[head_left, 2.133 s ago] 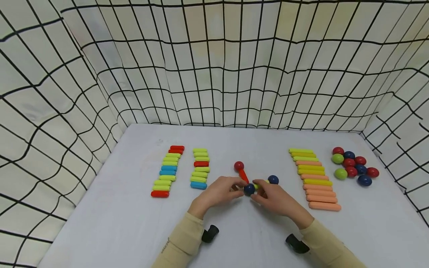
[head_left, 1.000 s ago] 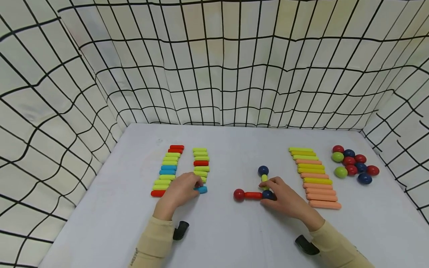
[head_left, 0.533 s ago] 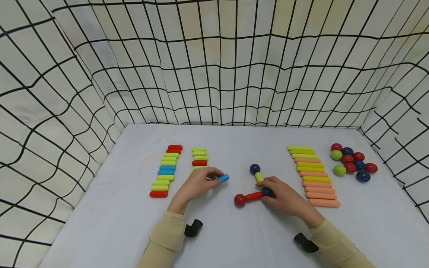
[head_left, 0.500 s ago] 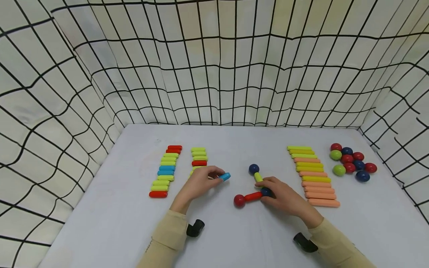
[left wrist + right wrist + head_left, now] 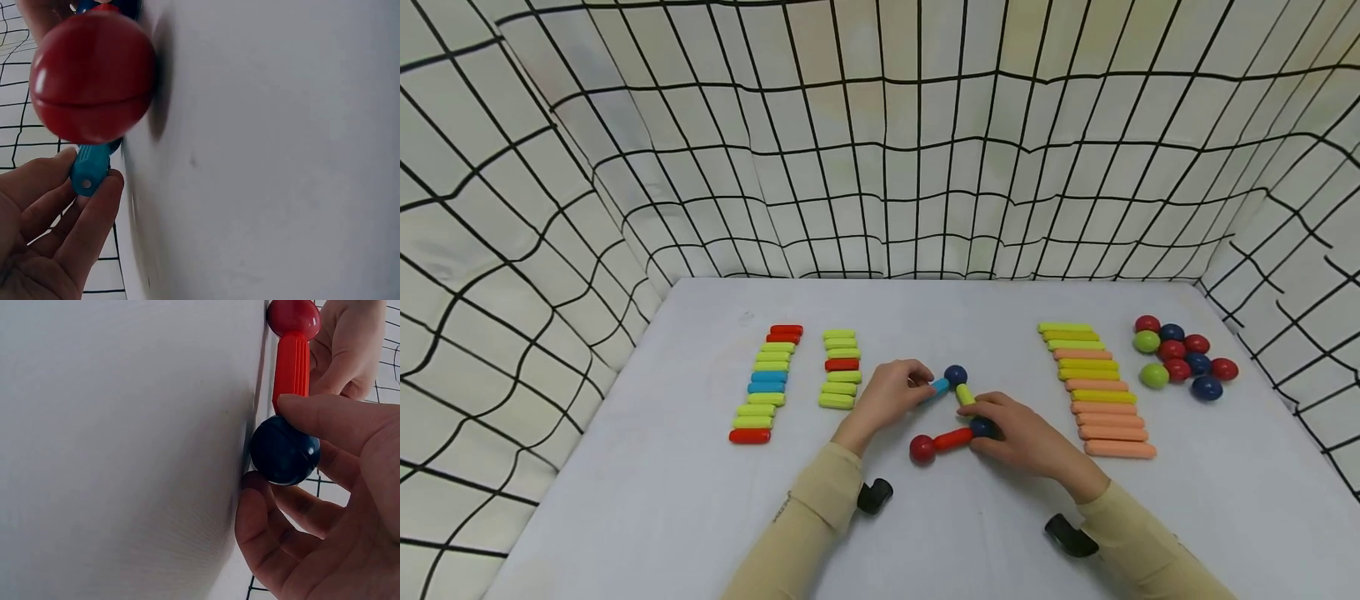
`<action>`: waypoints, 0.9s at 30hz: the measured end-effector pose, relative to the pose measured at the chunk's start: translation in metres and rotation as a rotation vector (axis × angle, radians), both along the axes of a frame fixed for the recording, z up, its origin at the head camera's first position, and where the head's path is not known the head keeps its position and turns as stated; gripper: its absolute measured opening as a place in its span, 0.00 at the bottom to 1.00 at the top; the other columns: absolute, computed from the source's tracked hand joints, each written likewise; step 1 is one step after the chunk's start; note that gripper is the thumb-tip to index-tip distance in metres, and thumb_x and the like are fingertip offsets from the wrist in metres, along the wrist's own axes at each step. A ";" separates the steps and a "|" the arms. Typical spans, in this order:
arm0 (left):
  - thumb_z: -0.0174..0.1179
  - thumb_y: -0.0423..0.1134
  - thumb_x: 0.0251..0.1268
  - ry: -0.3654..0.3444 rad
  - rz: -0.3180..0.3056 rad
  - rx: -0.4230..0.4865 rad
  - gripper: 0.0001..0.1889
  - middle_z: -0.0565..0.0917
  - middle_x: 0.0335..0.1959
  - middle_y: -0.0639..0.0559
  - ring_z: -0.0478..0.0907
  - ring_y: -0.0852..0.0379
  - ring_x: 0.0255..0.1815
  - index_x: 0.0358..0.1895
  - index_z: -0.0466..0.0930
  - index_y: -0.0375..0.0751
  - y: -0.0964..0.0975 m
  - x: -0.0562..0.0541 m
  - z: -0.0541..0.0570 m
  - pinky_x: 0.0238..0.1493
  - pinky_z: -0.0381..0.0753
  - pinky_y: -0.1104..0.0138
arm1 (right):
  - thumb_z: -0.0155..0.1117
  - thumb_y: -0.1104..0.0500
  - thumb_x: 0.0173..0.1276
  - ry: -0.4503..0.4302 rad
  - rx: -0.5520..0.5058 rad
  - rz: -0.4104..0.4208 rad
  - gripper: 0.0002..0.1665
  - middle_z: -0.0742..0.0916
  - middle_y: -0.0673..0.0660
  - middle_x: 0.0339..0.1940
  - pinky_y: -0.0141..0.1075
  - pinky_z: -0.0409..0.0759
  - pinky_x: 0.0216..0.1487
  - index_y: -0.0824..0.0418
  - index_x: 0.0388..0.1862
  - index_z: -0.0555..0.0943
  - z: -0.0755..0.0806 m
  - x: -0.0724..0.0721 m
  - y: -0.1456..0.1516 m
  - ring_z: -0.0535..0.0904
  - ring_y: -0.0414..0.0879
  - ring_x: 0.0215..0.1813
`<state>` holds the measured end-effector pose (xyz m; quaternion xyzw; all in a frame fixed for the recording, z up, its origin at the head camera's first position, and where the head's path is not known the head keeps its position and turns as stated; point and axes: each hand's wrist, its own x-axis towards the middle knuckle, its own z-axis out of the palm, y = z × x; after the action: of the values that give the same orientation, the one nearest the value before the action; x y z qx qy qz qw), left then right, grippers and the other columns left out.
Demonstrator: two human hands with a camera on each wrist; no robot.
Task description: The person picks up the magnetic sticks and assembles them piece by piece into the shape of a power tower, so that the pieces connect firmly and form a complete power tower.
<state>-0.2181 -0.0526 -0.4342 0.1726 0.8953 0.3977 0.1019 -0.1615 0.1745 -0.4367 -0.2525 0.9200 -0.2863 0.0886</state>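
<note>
My left hand pinches a short blue magnetic stick between thumb and fingers. Its far end meets a navy ball, from which a lime stick runs toward me. That stick reaches a second navy ball, gripped by my right hand, which partly covers the joint. From this ball a red stick extends leftward to a red ball. In the left wrist view the red ball hides part of the blue stick. The right wrist view shows my thumb on the held navy ball.
Left on the white table lie two columns of short coloured sticks, one outer, one inner. To the right are a column of longer sticks and a cluster of balls. Black netting borders the table.
My left hand picked the blue stick from the inner column and carried it right to the far navy ball. My right hand stayed on the near navy ball while the joined pieces turned.
</note>
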 end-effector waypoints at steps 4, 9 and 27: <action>0.63 0.38 0.67 -0.002 0.013 -0.021 0.10 0.84 0.39 0.50 0.78 0.55 0.40 0.48 0.83 0.38 0.003 0.000 0.002 0.37 0.80 0.71 | 0.70 0.58 0.64 0.002 0.000 -0.007 0.22 0.80 0.61 0.55 0.51 0.79 0.55 0.59 0.57 0.81 -0.001 -0.001 -0.001 0.77 0.54 0.54; 0.62 0.40 0.68 -0.012 -0.005 -0.013 0.14 0.84 0.46 0.47 0.80 0.52 0.46 0.52 0.81 0.38 0.001 0.002 0.004 0.45 0.82 0.66 | 0.70 0.58 0.63 -0.007 0.006 -0.067 0.24 0.80 0.63 0.55 0.52 0.79 0.55 0.60 0.58 0.80 0.000 -0.005 0.000 0.77 0.57 0.55; 0.69 0.34 0.59 -0.063 -0.324 -0.115 0.35 0.79 0.54 0.45 0.78 0.53 0.48 0.70 0.66 0.36 -0.016 0.004 0.008 0.47 0.80 0.67 | 0.70 0.59 0.64 -0.043 -0.008 -0.079 0.24 0.79 0.64 0.58 0.55 0.77 0.57 0.59 0.59 0.80 0.002 -0.015 0.009 0.75 0.60 0.58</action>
<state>-0.2143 -0.0689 -0.4266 0.2962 0.8734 0.3292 0.2025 -0.1764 0.1830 -0.4350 -0.2101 0.9259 -0.2988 0.0960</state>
